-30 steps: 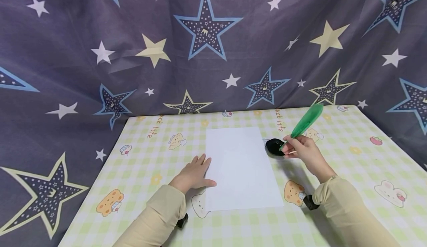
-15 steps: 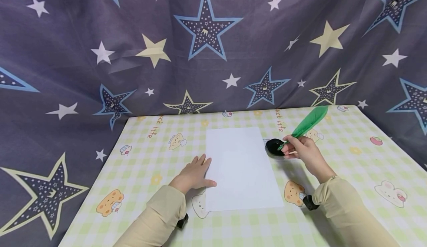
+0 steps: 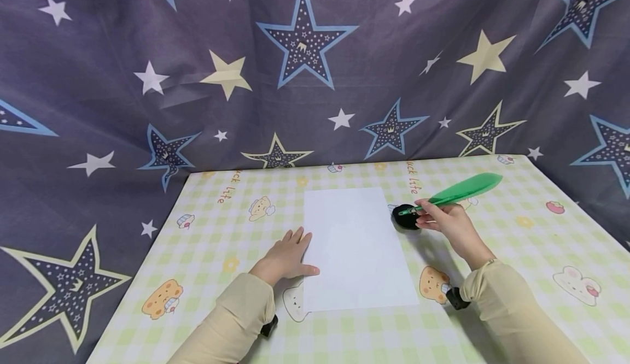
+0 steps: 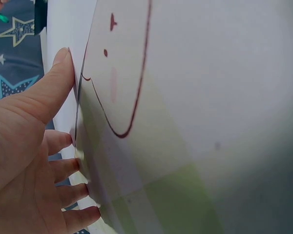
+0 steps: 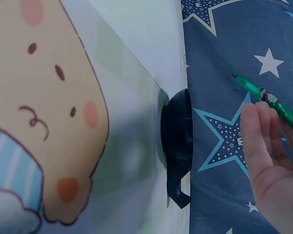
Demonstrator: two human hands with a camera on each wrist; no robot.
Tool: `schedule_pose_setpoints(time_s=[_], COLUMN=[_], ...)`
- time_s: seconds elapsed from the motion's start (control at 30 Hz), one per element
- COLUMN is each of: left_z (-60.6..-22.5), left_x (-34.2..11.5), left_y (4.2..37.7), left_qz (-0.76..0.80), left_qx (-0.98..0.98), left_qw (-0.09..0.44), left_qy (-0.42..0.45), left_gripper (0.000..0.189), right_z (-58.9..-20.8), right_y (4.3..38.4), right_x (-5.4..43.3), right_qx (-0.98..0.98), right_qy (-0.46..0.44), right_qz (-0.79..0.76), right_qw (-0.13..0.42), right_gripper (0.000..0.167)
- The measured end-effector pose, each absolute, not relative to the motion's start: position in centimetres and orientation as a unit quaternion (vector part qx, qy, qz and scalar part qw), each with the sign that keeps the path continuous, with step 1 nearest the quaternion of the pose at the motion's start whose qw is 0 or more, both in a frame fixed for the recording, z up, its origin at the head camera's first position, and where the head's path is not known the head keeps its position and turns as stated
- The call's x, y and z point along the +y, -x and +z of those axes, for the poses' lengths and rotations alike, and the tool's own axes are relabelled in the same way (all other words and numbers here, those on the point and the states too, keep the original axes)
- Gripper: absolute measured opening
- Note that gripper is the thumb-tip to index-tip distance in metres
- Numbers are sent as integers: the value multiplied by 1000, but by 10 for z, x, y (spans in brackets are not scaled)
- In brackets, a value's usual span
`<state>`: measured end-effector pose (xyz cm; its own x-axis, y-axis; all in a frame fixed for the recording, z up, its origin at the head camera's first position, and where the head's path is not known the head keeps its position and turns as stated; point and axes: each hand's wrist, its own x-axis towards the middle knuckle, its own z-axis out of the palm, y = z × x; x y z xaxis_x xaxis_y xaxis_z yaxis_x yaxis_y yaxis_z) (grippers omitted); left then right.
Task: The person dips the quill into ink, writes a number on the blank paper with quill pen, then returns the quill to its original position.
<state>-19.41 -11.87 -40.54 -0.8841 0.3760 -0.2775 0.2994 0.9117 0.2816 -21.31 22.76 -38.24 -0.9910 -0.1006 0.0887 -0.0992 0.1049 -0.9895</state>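
In the head view my right hand [image 3: 455, 230] pinches a green feather pen [image 3: 465, 189] between thumb and fingers. The plume leans to the right, and the nib hovers over a small black dish [image 3: 405, 223]. The right wrist view shows the pen [image 5: 256, 91] apart from the dish [image 5: 177, 131], which has a short curved handle. My left hand [image 3: 287, 257] rests with spread fingers at the left edge of a blank white sheet of paper [image 3: 356, 249]. In the left wrist view the left thumb and fingers [image 4: 63, 168] lie extended along the paper's edge.
A green-and-white checked tablecloth [image 3: 206, 276] with cartoon prints covers the table. Behind its far edge hangs a dark curtain [image 3: 197, 41] with stars. The dish stands close to the paper's upper right side.
The feather pen has tilted lower to the right, and its nib has come up out of the dish. My left hand and the paper have stayed put.
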Motion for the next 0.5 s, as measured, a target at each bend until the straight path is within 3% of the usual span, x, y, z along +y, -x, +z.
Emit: schedule_pose_setpoints(time_s=[0.3,0.5], left_z=[-405,-406], left_x=[-119,-120], left_y=[194,195], left_qz=[117,115], left_qx=[963,963], left_qw=[166,166], left_qy=[-177,-178], left_gripper=[84,85], right_z=[-382,-384], right_y=[214,216], right_x=[228,231], right_qx=[744,741], right_qy=[49,35], right_qz=[-666,-670], right_qw=[-14,-27], right_gripper=[42,22])
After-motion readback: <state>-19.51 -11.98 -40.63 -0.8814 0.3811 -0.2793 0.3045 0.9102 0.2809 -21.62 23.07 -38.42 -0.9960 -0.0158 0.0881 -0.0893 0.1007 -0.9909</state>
